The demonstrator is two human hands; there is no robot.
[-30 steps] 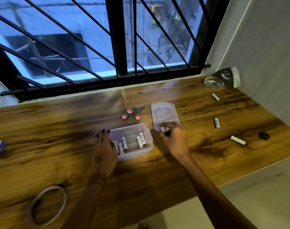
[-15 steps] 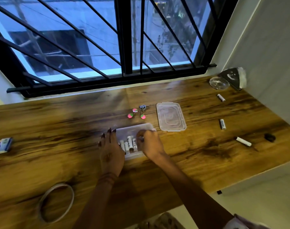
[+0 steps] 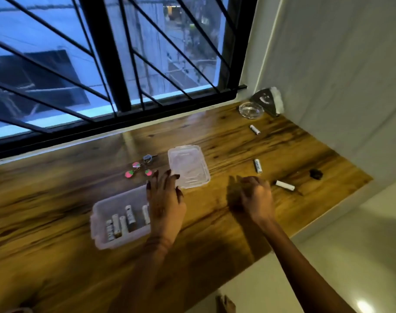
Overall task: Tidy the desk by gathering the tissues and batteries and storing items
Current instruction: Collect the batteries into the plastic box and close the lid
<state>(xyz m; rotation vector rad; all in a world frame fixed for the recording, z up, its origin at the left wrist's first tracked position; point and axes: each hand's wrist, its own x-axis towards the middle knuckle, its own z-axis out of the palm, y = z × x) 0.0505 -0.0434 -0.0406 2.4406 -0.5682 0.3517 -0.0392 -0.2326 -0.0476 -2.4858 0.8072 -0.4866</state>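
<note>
Gathering batteries: left hand (image 3: 166,201) spread over the clear plastic box's (image 3: 97,224) edge, white batteries (image 3: 129,214) inside, right hand (image 3: 257,196), grip too blurred to tell, near a loose white cylindrical battery (image 3: 284,185), which probably needs pinching next.

Right hand (image 3: 257,197) blurred; box (image 3: 115,213) partly hidden.

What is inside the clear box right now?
At least five white batteries lie loose in the open box; its lid lies on the desk. The left hand covers the box's right end, so anything there is hidden.
</note>
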